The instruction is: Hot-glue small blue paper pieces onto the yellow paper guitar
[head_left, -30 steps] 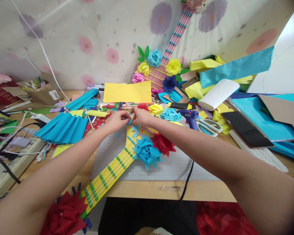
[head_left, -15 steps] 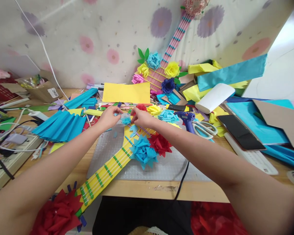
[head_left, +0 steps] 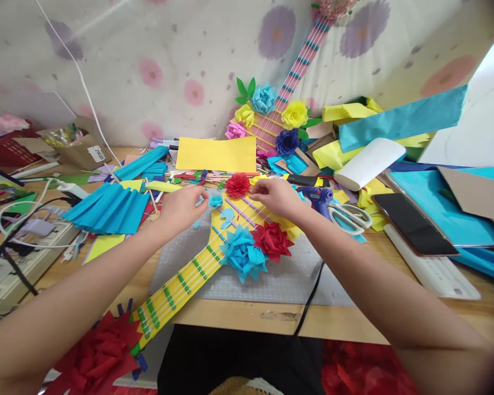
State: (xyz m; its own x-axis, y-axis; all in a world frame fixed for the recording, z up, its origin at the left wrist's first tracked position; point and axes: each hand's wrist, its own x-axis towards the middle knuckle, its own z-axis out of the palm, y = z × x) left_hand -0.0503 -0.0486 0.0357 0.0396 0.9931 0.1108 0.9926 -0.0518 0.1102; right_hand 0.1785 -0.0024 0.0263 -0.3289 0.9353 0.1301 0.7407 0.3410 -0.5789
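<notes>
My left hand point(head_left: 184, 207) is closed with thumb and forefinger together, just left of a small light-blue paper flower point(head_left: 215, 201). Whether its fingertips touch that flower, I cannot tell. Over the right side of a yellow paper guitar point(head_left: 197, 270), my right hand point(head_left: 276, 196) is pinched; anything between its fingers is too small to see. Beside those fingertips sits a red paper flower point(head_left: 237, 185). Nearer me on the guitar are a large blue flower point(head_left: 244, 254) and another red flower point(head_left: 272, 241). A big red flower point(head_left: 99, 354) covers the neck's end.
A grey cutting mat point(head_left: 181, 247) lies under the guitar. To the right are a purple glue gun point(head_left: 319, 198), scissors point(head_left: 349, 218) and a phone point(head_left: 414, 224). Pleated blue paper point(head_left: 109, 208) and a power strip point(head_left: 33, 258) lie left. A pink paper guitar point(head_left: 300, 66) leans behind.
My right hand has moved right, away from the small blue flower, uncovering the red flower and purple strips. My left hand stays beside the small flower. The view has shifted slightly.
</notes>
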